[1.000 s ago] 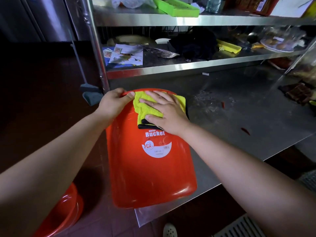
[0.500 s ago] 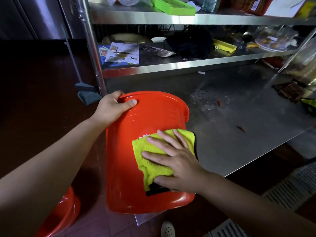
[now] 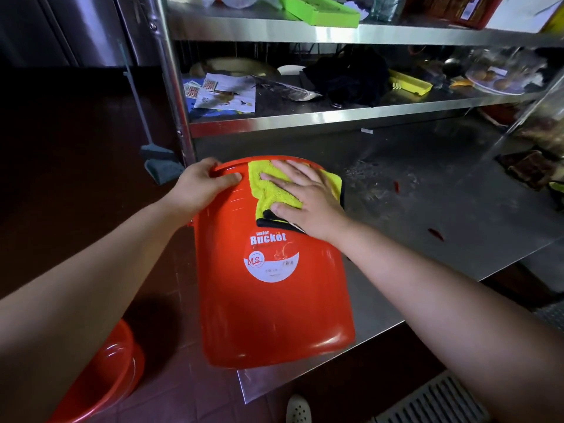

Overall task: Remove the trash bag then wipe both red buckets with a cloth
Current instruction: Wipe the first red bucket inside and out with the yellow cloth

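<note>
A red bucket point(image 3: 268, 303) with a white "water Bucket" label lies on its side at the left corner of the steel table point(image 3: 442, 209), its base toward me. My left hand point(image 3: 203, 186) grips the bucket's far rim, thumb on the outer wall. My right hand point(image 3: 305, 196) presses a yellow cloth point(image 3: 268, 190) with a black edge flat against the wall just below the rim, fingers spread. A second red bucket point(image 3: 106, 380) stands on the floor at the lower left, partly hidden by my left forearm. No trash bag is visible.
Steel shelves point(image 3: 335, 114) behind the table hold papers, a black cloth, yellow and green trays and a plate of food. A squeegee point(image 3: 158, 160) leans by the shelf post. Red scraps lie on the table. A dark cloth point(image 3: 531, 167) sits at the right. A floor grate point(image 3: 433, 404) is below.
My right hand slid the cloth from the bucket's lower wall back up to the rim, uncovering the label. The left hand kept its grip on the rim.
</note>
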`<state>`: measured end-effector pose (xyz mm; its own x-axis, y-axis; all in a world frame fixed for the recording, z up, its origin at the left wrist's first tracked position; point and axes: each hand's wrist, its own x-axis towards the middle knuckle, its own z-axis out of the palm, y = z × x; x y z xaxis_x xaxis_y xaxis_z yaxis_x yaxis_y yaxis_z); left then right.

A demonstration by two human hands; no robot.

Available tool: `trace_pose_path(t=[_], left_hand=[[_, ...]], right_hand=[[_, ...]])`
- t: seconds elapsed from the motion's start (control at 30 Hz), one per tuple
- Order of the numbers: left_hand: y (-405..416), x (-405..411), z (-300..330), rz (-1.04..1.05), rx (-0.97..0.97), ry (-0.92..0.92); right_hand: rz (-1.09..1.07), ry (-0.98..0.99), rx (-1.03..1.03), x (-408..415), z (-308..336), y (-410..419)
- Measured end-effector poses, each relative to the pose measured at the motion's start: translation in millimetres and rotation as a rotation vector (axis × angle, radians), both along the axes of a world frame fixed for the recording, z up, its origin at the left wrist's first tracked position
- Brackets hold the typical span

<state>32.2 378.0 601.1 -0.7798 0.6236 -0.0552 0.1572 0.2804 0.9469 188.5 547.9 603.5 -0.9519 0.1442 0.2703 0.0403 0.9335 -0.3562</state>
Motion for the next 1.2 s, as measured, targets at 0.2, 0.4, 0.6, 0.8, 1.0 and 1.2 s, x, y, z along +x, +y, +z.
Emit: trace_pose_path(t=[0.2, 0.4, 0.6, 0.8, 1.0, 1.2], left_hand=[[39.7, 22.7, 44.1, -0.186, -0.147, 0.191], [24.8, 10.9, 32.2, -0.176, -0.247, 0.198], [-1.8, -2.9, 19.0, -0.096, -0.103, -0.013], [-13.7, -8.8, 14.0, -0.098, -0.062, -0.026], [-24.6, -6.7, 9.6, -0.071, 0.005, -0.081], [-54.6, -5.0, 5.6, -0.154, -0.051, -0.110]], right_hand=[[-0.015, 0.020, 0.068, 20.7, -5.6, -16.4], [0.135, 0.069, 0.115, 90.0, -34.5, -53.5], [0.304, 0.084, 0.163, 114.2, -49.4, -78.4], [0.248, 0.085, 0.132, 55.5, -28.1, -64.6], [0.046, 0.008, -0.030, -8.0, -1.5, -32.0], [0.037, -0.024, -0.051, -8.3, 0.3, -38.4]])
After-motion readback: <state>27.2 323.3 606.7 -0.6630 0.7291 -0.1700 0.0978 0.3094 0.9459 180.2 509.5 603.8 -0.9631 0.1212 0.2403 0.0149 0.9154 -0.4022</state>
